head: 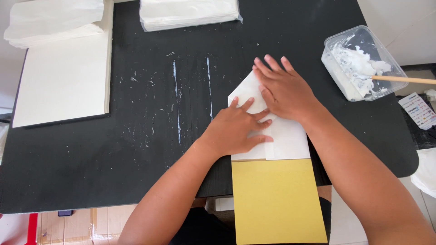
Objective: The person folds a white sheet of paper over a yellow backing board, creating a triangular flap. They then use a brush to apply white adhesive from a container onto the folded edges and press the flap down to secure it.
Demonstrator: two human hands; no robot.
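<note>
A yellow card [277,202] overhangs the near edge of the black worktop [136,149]; just beyond it lies the folded white paper [290,138]; the left hand [238,129] presses flat on it, fingers spread; the right hand [284,88] lies flat alongside, touching; a glue tub [361,63] sits far right.

The surface [136,149] is black and matt, with dried white smears. On it lies smooth white paper [288,136]. Just below the paper is dull yellow card [274,199]. Right of the paper, a clear shiny plastic tub [338,68] holds white paste and a wooden stick [404,80].
</note>
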